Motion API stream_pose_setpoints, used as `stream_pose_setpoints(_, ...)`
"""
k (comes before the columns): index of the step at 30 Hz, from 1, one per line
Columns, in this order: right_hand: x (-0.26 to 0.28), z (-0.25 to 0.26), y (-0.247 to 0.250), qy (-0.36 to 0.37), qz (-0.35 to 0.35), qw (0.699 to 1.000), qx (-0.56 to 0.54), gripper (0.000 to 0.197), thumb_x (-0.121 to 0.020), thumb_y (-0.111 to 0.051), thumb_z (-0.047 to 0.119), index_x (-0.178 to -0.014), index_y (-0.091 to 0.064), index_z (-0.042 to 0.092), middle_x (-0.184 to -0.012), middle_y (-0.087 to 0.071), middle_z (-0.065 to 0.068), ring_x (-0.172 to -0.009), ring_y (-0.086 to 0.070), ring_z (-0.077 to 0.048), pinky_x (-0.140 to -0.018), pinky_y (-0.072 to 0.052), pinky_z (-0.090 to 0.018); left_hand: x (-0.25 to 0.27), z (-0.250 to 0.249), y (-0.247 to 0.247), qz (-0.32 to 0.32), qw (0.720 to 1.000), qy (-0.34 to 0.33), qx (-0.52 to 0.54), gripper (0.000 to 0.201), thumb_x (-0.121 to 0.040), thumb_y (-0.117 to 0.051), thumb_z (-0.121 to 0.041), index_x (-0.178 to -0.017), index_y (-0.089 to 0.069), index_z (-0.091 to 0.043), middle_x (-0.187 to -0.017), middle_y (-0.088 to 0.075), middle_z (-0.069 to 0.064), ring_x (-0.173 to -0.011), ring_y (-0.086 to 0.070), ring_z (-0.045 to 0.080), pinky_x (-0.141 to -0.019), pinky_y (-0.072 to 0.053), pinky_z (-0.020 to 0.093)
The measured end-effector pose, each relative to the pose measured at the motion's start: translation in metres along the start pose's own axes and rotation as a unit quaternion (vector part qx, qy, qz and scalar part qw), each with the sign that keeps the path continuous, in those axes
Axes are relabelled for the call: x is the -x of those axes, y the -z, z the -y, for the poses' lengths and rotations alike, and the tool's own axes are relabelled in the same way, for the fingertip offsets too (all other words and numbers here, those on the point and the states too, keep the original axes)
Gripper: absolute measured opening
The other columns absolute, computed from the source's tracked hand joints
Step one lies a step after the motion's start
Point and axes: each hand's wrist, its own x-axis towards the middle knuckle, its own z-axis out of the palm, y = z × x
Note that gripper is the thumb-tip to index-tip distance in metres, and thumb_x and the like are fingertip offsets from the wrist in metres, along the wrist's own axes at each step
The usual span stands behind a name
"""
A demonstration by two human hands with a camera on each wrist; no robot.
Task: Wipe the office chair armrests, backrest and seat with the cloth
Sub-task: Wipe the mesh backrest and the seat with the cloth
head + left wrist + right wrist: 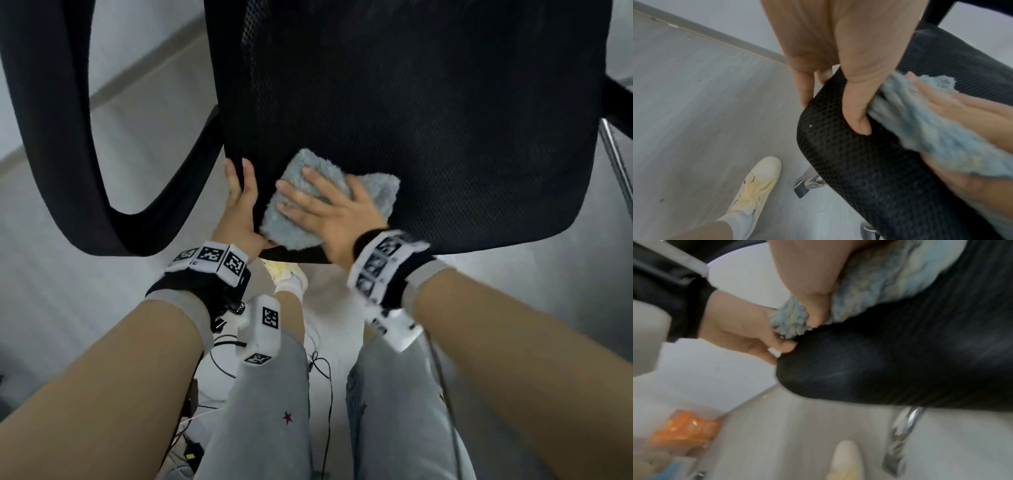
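Observation:
The office chair's black mesh seat (pixel 428 120) fills the upper head view. A fluffy blue-grey cloth (pixel 294 219) lies on the seat's near left corner. My right hand (pixel 329 209) presses flat on the cloth with its fingers spread and straight. My left hand (pixel 239 202) grips the seat's left front edge just beside the cloth. In the left wrist view its thumb (pixel 857 97) lies on top of the seat (pixel 859 170) with fingers under the rim, the cloth (pixel 920 126) right beside it. The blurred right wrist view shows the cloth (pixel 879 288) at the seat edge (pixel 900 361).
The chair's black looped armrest (pixel 51 137) hangs at the left. A chrome base leg (pixel 809 181) and my cream shoe (pixel 756 183) are below the seat. Cables (pixel 322 377) trail on the floor between my legs. An orange packet (pixel 684 430) lies off to one side.

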Motion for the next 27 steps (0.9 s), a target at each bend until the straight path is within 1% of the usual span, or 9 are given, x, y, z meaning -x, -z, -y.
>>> stream_pose_setpoints(3,0.004,-0.058,0.022,-0.151,-0.016,0.988,-0.021,0.072,-0.090,-0.045,0.013,-0.145,-0.007,0.039,-0.158,0.006,0.007,-0.144,0.010,-0.026,-0.113,-0.003,-0.057,0.002,-0.001,0.000,0.001,1.000,0.017,0.015,0.121,-0.071,-0.074,-0.004,-0.141,0.023,-0.021,-0.149,0.035,0.009,-0.142,0.015,0.015,-0.103,-0.003,0.015)
stream_pose_setpoints(6,0.022,-0.104,0.048,-0.411,-0.135,0.888,-0.159,0.077,-0.086,-0.042,0.004,-0.145,-0.010,0.041,-0.158,0.007,0.010,-0.144,0.009,-0.027,-0.111,-0.010,-0.062,0.002,-0.002,-0.003,-0.005,1.000,0.024,0.017,0.120,-0.072,-0.073,-0.003,-0.141,0.023,-0.023,-0.150,0.034,0.006,-0.142,0.012,0.014,-0.105,-0.006,0.018)
stream_pose_setpoints(9,0.006,-0.095,0.049,-0.499,-0.184,0.821,-0.208,0.070,-0.089,-0.042,0.016,-0.145,-0.010,0.041,-0.158,0.005,0.011,-0.145,0.008,-0.028,-0.111,-0.009,-0.061,0.002,-0.001,-0.004,-0.010,1.000,0.021,0.014,0.120,-0.072,-0.072,-0.002,-0.141,0.023,-0.022,-0.149,0.035,0.006,-0.141,0.012,0.012,-0.104,-0.005,0.016)
stream_pose_setpoints(11,-0.015,-0.057,0.034,-0.427,-0.179,0.871,-0.164,0.065,-0.089,-0.042,0.026,-0.145,-0.011,0.038,-0.159,0.000,0.007,-0.145,0.003,-0.029,-0.112,-0.011,-0.059,0.001,-0.001,-0.003,-0.008,1.000,0.018,0.008,0.120,-0.072,-0.073,-0.003,-0.141,0.023,-0.022,-0.149,0.035,0.007,-0.139,0.013,0.008,-0.103,-0.004,0.014)
stream_pose_setpoints(15,-0.013,0.017,0.001,-0.118,-0.067,0.986,-0.094,0.071,-0.087,-0.051,0.019,-0.145,-0.014,0.036,-0.158,-0.002,0.010,-0.145,0.001,-0.025,-0.110,-0.009,-0.057,0.000,0.000,0.002,0.001,1.000,0.006,-0.002,0.120,-0.070,-0.075,-0.007,-0.142,0.022,-0.015,-0.148,0.035,0.013,-0.128,0.018,0.000,-0.108,-0.003,0.016)
stream_pose_setpoints(19,0.012,-0.022,0.005,-0.018,0.012,1.000,0.012,0.076,-0.088,-0.047,0.017,-0.145,-0.003,0.040,-0.157,0.012,0.013,-0.144,0.009,-0.024,-0.112,-0.008,-0.056,0.002,0.000,0.000,0.004,1.000,0.004,0.001,0.121,-0.071,-0.074,-0.009,-0.140,0.025,-0.020,-0.148,0.037,0.011,-0.127,0.020,-0.001,-0.103,0.000,0.013)
stream_pose_setpoints(22,0.036,-0.081,0.020,-0.262,-0.047,0.963,-0.047,0.071,-0.090,-0.045,0.015,-0.142,-0.009,0.048,-0.157,0.008,0.016,-0.144,0.003,-0.028,-0.110,-0.012,-0.057,0.002,-0.001,-0.003,0.002,1.000,0.023,0.006,0.120,-0.073,-0.072,-0.004,-0.140,0.026,-0.025,-0.148,0.038,0.004,-0.125,0.018,-0.004,-0.105,-0.003,0.016)
stream_pose_setpoints(24,0.057,-0.114,0.032,-0.446,-0.116,0.875,-0.151,0.078,-0.085,-0.048,0.010,-0.141,-0.011,0.050,-0.156,0.009,0.021,-0.144,0.001,-0.030,-0.110,-0.011,-0.058,0.002,-0.002,-0.004,0.005,1.000,0.028,0.006,0.120,-0.074,-0.071,-0.004,-0.139,0.027,-0.026,-0.148,0.039,0.003,-0.124,0.019,-0.004,-0.103,-0.003,0.014)
stream_pose_setpoints(27,0.053,-0.113,0.032,-0.537,-0.156,0.806,-0.192,0.076,-0.085,-0.048,0.014,-0.143,-0.010,0.044,-0.157,0.006,0.018,-0.143,-0.001,-0.033,-0.111,-0.013,-0.059,0.002,-0.002,-0.004,0.001,0.999,0.034,0.012,0.120,-0.074,-0.071,-0.002,-0.139,0.027,-0.027,-0.148,0.039,0.003,-0.133,0.018,0.002,-0.103,-0.004,0.017)
